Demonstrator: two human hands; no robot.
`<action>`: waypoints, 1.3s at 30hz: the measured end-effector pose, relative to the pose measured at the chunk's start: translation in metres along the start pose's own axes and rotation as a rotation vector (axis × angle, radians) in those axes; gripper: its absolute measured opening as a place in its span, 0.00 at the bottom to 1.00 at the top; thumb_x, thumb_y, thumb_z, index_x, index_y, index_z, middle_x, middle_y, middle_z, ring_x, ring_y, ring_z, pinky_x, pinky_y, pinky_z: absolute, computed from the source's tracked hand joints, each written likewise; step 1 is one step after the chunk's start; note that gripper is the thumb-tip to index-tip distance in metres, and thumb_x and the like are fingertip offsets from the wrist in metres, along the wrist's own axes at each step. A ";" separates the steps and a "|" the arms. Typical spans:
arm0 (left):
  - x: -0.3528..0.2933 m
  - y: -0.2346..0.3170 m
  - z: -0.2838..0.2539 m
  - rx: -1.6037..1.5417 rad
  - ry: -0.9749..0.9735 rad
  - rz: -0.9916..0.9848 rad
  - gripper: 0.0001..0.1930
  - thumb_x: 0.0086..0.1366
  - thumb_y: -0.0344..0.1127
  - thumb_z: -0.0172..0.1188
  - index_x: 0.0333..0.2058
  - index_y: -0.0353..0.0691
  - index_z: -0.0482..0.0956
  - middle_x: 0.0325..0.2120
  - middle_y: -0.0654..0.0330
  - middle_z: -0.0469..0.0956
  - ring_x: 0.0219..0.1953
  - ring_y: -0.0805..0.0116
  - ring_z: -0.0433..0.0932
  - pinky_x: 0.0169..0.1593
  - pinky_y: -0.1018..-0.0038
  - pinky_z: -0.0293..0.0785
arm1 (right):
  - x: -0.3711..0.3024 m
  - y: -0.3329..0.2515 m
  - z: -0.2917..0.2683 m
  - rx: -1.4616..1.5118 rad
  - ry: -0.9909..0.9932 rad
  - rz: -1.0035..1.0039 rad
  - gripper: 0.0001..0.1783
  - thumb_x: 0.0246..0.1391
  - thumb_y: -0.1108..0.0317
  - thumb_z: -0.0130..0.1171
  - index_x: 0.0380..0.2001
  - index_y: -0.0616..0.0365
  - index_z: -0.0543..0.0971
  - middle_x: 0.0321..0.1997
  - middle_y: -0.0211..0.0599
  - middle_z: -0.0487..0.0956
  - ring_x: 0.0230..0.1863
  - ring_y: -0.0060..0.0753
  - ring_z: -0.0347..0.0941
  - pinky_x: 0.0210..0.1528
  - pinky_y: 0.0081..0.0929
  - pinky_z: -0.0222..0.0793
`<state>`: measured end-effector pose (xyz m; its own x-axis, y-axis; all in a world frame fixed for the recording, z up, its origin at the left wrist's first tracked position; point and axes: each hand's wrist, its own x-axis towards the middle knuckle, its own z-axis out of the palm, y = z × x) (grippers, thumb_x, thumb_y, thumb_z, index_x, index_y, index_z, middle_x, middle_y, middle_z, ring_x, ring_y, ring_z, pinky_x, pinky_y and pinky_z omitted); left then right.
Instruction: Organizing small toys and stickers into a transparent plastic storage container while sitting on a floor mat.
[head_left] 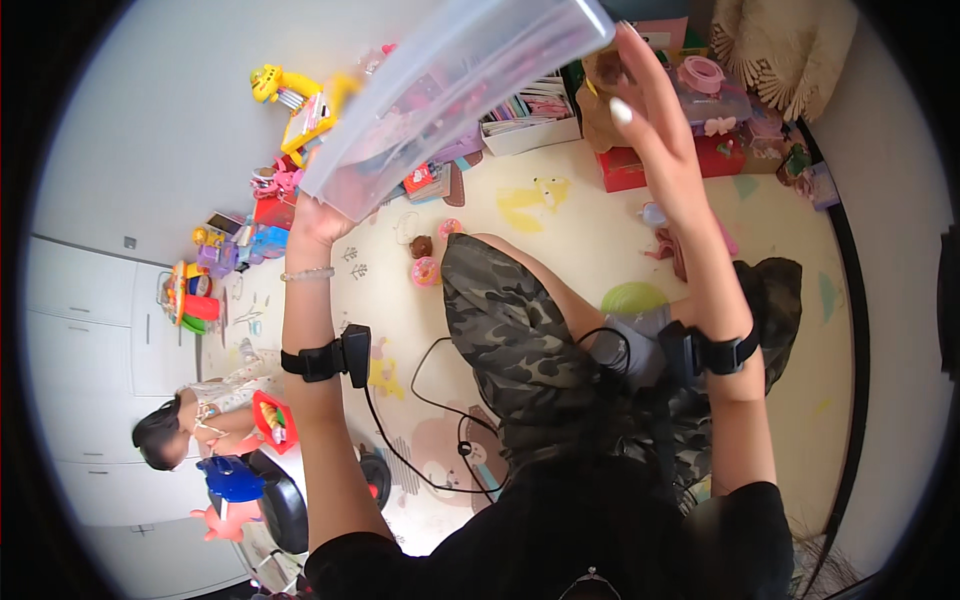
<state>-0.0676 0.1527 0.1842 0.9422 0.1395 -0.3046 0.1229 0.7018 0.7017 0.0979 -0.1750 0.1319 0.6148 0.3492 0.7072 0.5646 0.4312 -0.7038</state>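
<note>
- Head view, only one we've got, so we're placing everything off the white, open-topped box packed with books [532,138].
- The long, translucent, colourless plastic bin [440,110] is up in the air at a steep tilt, overlapping that box from where we look and stretching away to its left. Too cloudy to tell what, if anything, is inside.
- Our left hand [325,217] is left of the box and closer to us, curled round the bin's lower end. Some fingers are blurred behind the plastic, but it looks like a proper hold.
- Our right hand [655,125] is to the right of the box, fingers stretched out and thumb well apart from them. Fingertips are right by the bin's upper corner; we can't tell if they touch, and nothing's gripped.
- Nearer us than the box, left side: a pink ring-shaped toy like a doughnut [425,271] and a small brown rounded toy [421,246] on the cream mat with animal prints [590,220]. Just right of the box: a low red box [618,170].
- How far along? We'd say the lifting's done, setting down isn't, and those little toys are outside the bin.
</note>
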 end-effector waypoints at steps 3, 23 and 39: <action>0.003 0.016 0.020 -0.067 -0.253 -0.185 0.36 0.65 0.56 0.44 0.65 0.40 0.49 0.62 0.39 0.50 0.40 0.42 0.74 0.36 0.54 0.80 | 0.027 -0.020 0.003 -0.069 -0.031 -0.144 0.33 0.58 0.66 0.48 0.65 0.59 0.54 0.69 0.40 0.54 0.71 0.38 0.47 0.69 0.33 0.42; 0.016 -0.018 0.065 0.017 -0.322 -0.380 0.35 0.65 0.55 0.39 0.60 0.30 0.57 0.55 0.32 0.60 0.23 0.54 0.72 0.20 0.70 0.75 | 0.053 -0.063 -0.036 -0.268 0.157 -0.462 0.26 0.62 0.59 0.46 0.61 0.58 0.64 0.63 0.48 0.64 0.66 0.45 0.55 0.67 0.36 0.46; -0.004 -0.178 0.033 0.899 -0.039 0.174 0.42 0.63 0.48 0.46 0.67 0.49 0.30 0.53 0.51 0.66 0.34 0.59 0.79 0.27 0.71 0.79 | -0.170 0.015 -0.100 0.183 0.242 0.790 0.38 0.56 0.60 0.49 0.66 0.62 0.52 0.68 0.41 0.57 0.69 0.34 0.51 0.67 0.29 0.45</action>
<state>-0.0826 0.0040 0.0814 0.9780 0.1568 -0.1375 0.1595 -0.1375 0.9776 0.0569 -0.3114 -0.0055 0.9043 0.4253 -0.0364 -0.1654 0.2706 -0.9484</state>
